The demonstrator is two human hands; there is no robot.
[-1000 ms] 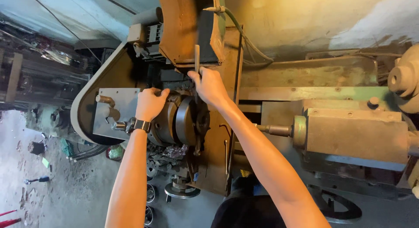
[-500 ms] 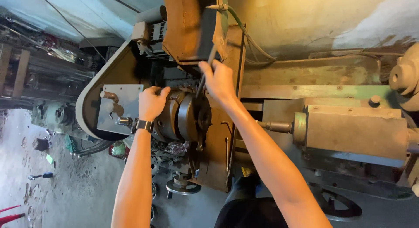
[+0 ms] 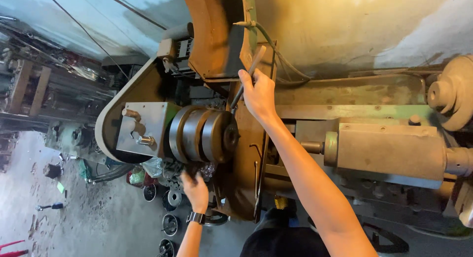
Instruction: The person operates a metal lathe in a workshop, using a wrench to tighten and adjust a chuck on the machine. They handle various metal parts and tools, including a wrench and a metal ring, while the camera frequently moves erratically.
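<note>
the right hand (image 3: 258,94) is closed around a slim metal lever (image 3: 249,77) that slants up past the fingers, with its lower end reaching toward the round steel chuck (image 3: 202,135) just below and left of that hand. the left hand (image 3: 196,188) is low, under the chuck, with its fingers curled down into a heap of small dark metal parts (image 3: 175,180) beside a crumpled clear plastic bag (image 3: 152,166); whether it pinches one piece or only rummages, i cannot tell, since the fingertips are hidden. a dark wristwatch (image 3: 196,218) sits on that wrist. the judgement here is about nearness: the left forearm is right beneath the chuck, and the right wrist is just beside its face, so if the spindle turns while the lever is still seated, the lever could be flung or wrench the right hand, and the watch strap could snag on the jaws. the grip on the lever looks firm but one-handed, so a slip could knock the knuckles against the brown guard (image 3: 217,35) above them. a grey cable (image 3: 281,55) loops close behind the right hand and could catch the lever's top end. farther left of the left hand, round parts (image 3: 170,222) lie loose on the floor, easy to kick or trip on when stepping back.
</note>
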